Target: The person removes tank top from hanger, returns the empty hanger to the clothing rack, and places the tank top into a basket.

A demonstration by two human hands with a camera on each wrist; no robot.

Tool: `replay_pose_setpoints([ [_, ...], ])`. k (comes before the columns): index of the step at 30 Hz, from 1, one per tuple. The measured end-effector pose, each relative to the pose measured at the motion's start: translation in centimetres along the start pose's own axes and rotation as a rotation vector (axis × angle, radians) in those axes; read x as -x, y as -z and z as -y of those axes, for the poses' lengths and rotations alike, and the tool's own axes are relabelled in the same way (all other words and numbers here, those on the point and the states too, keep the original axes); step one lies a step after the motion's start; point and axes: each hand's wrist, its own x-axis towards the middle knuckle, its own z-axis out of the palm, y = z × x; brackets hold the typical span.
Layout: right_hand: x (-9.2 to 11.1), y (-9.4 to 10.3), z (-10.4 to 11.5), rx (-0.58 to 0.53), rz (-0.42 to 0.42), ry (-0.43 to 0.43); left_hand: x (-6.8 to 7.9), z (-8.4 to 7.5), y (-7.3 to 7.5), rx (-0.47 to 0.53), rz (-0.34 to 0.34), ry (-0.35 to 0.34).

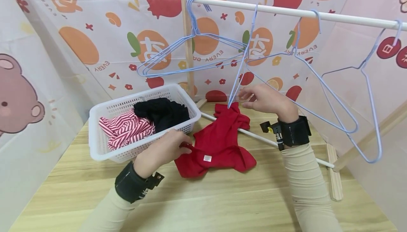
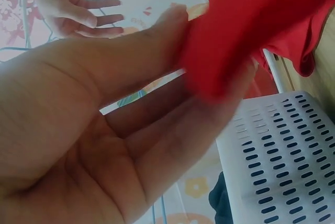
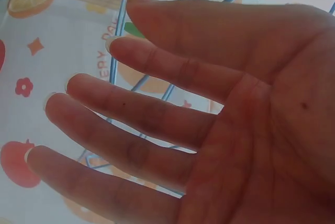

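Note:
A red shirt [image 1: 219, 136] with a white label lies spread on the wooden table, partly over the rack's white lower bar. My left hand [image 1: 163, 152] pinches its near left corner between thumb and fingers. In the left wrist view, the red cloth [image 2: 225, 41] shows between the thumb and fingertips. My right hand [image 1: 265, 99] is raised beyond the shirt, beside a blue hanger [image 1: 241, 66] that hangs turned edge-on. In the right wrist view its fingers [image 3: 157, 114] are spread and nearly straight, with nothing in them.
On the left, a white perforated basket [image 1: 95, 133] holds a red-and-white striped garment [image 1: 127, 129] and a black garment [image 1: 162, 113]. Several blue hangers hang from the rack's white top rail [image 1: 279, 12]. A wooden rack foot [image 1: 334, 175] stands at the right.

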Motion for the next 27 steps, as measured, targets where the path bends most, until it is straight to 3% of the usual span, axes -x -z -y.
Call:
replay_pose_setpoints([
  [6,0.0,-0.4,-0.3,0.009,0.017,-0.015,0.2,-0.2,0.0,-0.002,0.013,0.037],
  [12,-0.1,-1.4,-0.5,0.02,0.035,0.02,0.4,-0.2,0.1,-0.027,0.0,0.016],
  [20,-0.4,-3.0,-1.0,-0.029,0.093,-0.02,0.6,-0.3,0.1,-0.023,-0.004,0.014],
  [27,-0.6,-3.5,-1.4,-0.047,0.095,-0.007,1.3,-0.6,0.7,-0.062,-0.052,0.01],
])
